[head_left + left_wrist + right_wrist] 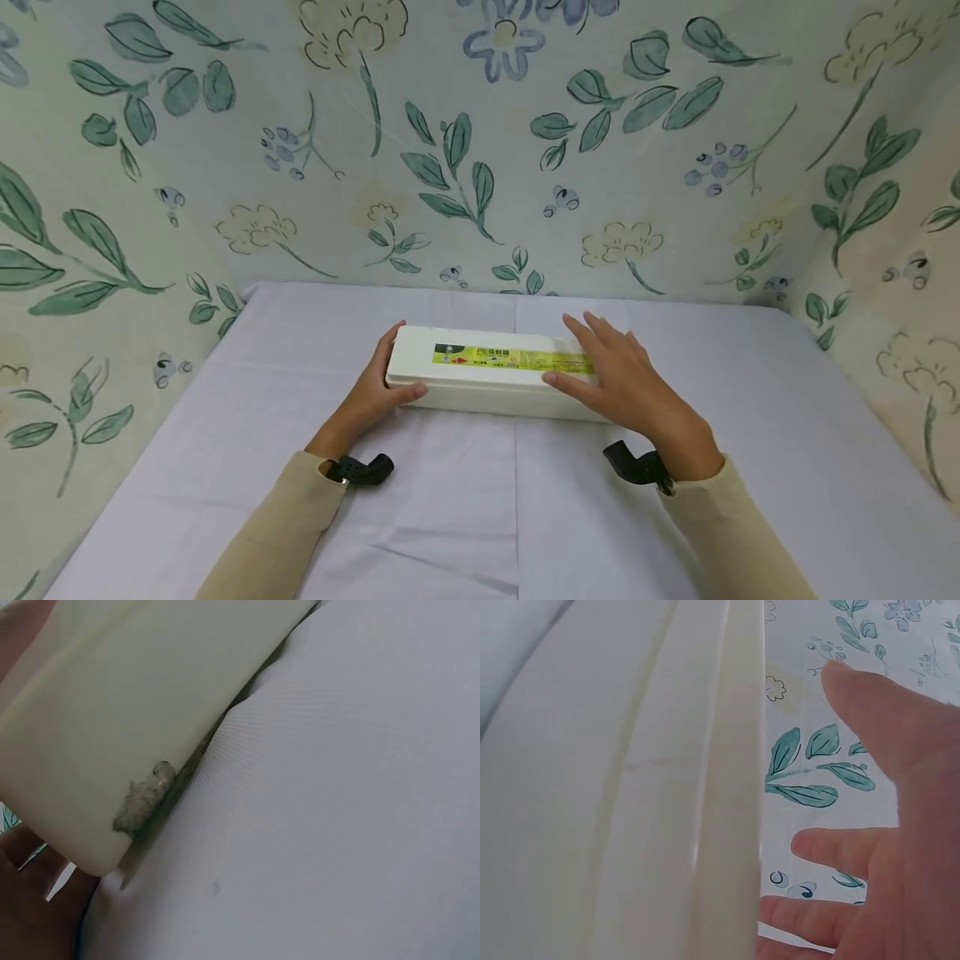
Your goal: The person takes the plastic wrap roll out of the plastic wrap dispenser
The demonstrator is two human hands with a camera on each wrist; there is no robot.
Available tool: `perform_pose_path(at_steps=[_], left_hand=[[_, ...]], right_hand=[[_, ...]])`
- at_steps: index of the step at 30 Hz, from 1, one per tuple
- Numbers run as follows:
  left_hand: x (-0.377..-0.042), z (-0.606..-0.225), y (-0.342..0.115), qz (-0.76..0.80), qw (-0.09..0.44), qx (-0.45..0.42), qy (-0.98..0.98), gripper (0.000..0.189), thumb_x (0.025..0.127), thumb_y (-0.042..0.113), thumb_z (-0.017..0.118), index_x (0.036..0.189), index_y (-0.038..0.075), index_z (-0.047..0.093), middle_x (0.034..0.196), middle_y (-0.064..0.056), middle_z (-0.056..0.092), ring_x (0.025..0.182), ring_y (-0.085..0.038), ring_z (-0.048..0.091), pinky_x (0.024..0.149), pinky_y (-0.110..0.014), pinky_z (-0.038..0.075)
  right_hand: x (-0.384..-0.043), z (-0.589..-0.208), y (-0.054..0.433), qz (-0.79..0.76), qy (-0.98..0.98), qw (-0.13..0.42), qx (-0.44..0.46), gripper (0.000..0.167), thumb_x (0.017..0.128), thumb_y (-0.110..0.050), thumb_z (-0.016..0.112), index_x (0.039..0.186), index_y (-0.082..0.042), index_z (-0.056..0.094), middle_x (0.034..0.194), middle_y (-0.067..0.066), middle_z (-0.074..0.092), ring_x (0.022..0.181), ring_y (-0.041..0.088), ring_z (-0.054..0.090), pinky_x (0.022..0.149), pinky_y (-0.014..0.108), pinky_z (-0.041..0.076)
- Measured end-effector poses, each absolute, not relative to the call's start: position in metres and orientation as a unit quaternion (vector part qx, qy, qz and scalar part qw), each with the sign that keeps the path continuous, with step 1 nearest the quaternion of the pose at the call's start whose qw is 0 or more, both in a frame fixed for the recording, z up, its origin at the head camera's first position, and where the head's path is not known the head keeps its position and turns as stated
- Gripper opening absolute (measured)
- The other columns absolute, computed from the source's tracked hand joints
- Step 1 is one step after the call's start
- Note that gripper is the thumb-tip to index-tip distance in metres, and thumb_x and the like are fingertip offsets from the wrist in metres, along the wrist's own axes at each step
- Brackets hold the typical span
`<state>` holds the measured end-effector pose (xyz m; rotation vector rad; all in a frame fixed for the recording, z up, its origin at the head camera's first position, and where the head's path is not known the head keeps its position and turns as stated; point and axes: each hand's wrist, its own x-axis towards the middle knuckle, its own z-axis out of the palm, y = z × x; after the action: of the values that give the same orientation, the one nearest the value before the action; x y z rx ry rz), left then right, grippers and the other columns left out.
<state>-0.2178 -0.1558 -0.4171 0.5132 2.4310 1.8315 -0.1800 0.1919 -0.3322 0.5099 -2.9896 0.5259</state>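
A long white cling film box [487,383] lies on the white cloth, a yellow-green label [495,357] printed with Chinese characters along its top. My left hand [381,379] grips its left end, thumb at the front and fingers round the far side. In the left wrist view, the box's pale side [112,727] bears a small grey, rough patch [146,799] near its lower corner. Over the right end, my right hand [626,379] is spread with straight fingers and covers part of the label. The right wrist view has that hand [922,825] apart from the box edge.
A white cloth [292,358] with creases covers the table. Behind and at both sides hangs fabric printed with leaves and flowers [480,175]. Each wrist carries a black strap-on camera mount [362,470], below beige sleeves [273,533].
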Motion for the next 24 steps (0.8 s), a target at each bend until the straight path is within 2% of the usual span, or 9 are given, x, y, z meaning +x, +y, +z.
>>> perform_pose_path(at_steps=[14, 16, 21, 24], left_hand=[[-0.213, -0.413, -0.151, 0.590, 0.035, 0.168, 0.789, 0.110, 0.077, 0.017, 0.080, 0.155, 0.013, 0.003, 0.155, -0.013, 0.023, 0.138, -0.033, 0.027, 0.111, -0.059, 0.018], [-0.218, -0.423, -0.152, 0.592, 0.038, 0.167, 0.788, 0.111, 0.076, 0.017, 0.080, 0.155, 0.015, 0.002, 0.155, -0.012, 0.022, 0.138, -0.033, 0.026, 0.111, -0.059, 0.017], [-0.230, -0.445, -0.157, 0.590, 0.039, 0.157, 0.791, 0.115, 0.074, 0.022, 0.084, 0.155, 0.027, 0.003, 0.156, -0.004, 0.022, 0.139, -0.028, 0.027, 0.112, -0.058, 0.017], [-0.230, -0.446, -0.159, 0.590, 0.037, 0.158, 0.791, 0.115, 0.074, 0.024, 0.085, 0.155, 0.027, 0.004, 0.156, -0.003, 0.024, 0.137, -0.028, 0.029, 0.111, -0.058, 0.018]], right_hand=[[-0.182, -0.333, 0.187, 0.164, -0.971, 0.028, 0.170, 0.094, 0.084, -0.073, 0.050, 0.154, -0.017, 0.023, 0.157, 0.017, 0.020, 0.143, 0.039, 0.019, 0.110, 0.064, 0.009], [-0.182, -0.333, 0.186, 0.166, -0.971, 0.024, 0.171, 0.094, 0.084, -0.073, 0.050, 0.154, -0.018, 0.023, 0.157, 0.017, 0.020, 0.143, 0.039, 0.019, 0.111, 0.064, 0.009], [-0.181, -0.330, 0.180, 0.173, -0.969, 0.020, 0.176, 0.093, 0.084, -0.072, 0.051, 0.154, -0.019, 0.024, 0.158, 0.015, 0.020, 0.144, 0.037, 0.018, 0.112, 0.062, 0.010], [-0.182, -0.328, 0.177, 0.179, -0.968, 0.018, 0.176, 0.093, 0.084, -0.073, 0.051, 0.154, -0.019, 0.024, 0.158, 0.013, 0.020, 0.144, 0.035, 0.017, 0.112, 0.061, 0.008]])
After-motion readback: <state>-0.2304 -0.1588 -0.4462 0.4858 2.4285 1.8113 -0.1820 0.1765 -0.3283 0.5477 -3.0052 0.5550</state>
